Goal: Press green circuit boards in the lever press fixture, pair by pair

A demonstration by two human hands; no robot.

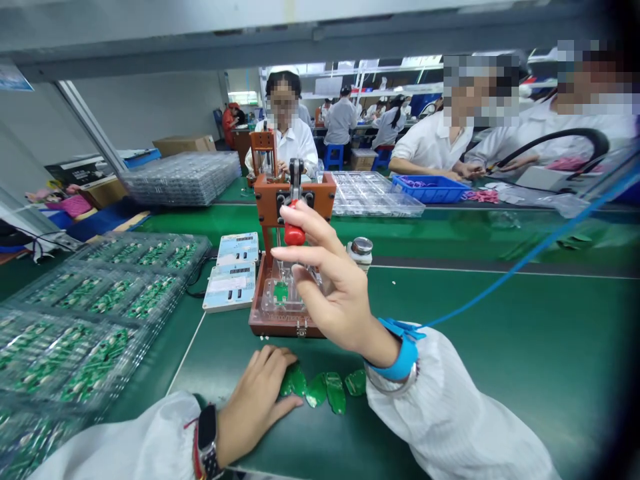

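Head view: right hand [335, 293] pinches the red knob [294, 234] of the press fixture [280, 321], left hand [260, 393] lies flat on green boards [335, 392]; lever step, likely calling for a steady pull.

The red knob [294, 235] sits high on the brown press [280, 325]; green boards [326, 389] lie flat.

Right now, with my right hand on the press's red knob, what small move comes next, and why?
Probably swing the red knob down to close the press. Your right hand pinches the knob, a green board sits in the press under the pins, and your left hand rests on the loose boards in front, clear of the head.
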